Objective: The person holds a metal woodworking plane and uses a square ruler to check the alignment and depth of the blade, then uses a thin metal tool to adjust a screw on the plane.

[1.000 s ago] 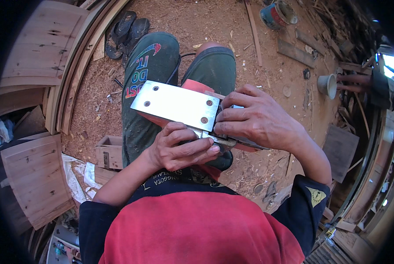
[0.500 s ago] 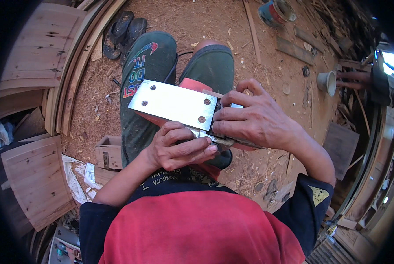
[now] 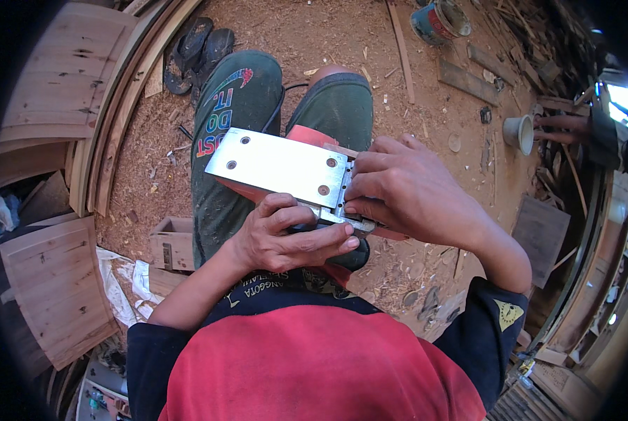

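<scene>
Planer (image 3: 293,172) lies sole up across the thighs (image 3: 238,119), the sole's four screws apparently seated. The left hand (image 3: 277,238) is clamped on its near side; the right hand (image 3: 398,184) has fingers bunched at the cutter slot, their grip hidden. Work there looks unfinished; how much remains cannot be told.

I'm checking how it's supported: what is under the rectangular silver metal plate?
An orange-red tool body shows past both long edges of the rectangular silver metal plate, with dark green legwear beneath. The plate hides whatever lies directly under its middle.
</scene>
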A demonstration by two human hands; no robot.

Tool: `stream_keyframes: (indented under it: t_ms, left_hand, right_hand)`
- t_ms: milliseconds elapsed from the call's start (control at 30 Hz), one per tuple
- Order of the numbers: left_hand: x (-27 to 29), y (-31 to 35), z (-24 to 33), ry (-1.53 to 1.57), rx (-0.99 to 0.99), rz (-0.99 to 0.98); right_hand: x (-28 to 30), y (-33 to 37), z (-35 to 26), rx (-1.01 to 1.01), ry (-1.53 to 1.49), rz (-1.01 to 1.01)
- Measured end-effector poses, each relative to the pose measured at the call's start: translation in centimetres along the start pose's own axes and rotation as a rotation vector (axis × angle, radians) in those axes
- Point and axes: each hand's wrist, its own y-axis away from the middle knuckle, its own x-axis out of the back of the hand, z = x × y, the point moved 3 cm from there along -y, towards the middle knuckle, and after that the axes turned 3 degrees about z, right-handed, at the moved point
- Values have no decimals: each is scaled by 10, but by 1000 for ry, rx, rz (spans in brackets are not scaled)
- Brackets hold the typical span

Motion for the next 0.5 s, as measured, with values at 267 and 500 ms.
stream_keyframes:
  t_ms: [267,500]
  left_hand:
    - [-5,8,0,-5,-5,21]
    - [-4,6,-3,70,44,110]
  right_hand:
    - [1,-5,-3,91,80,-29]
    - [8,-4,7,222,-1,56]
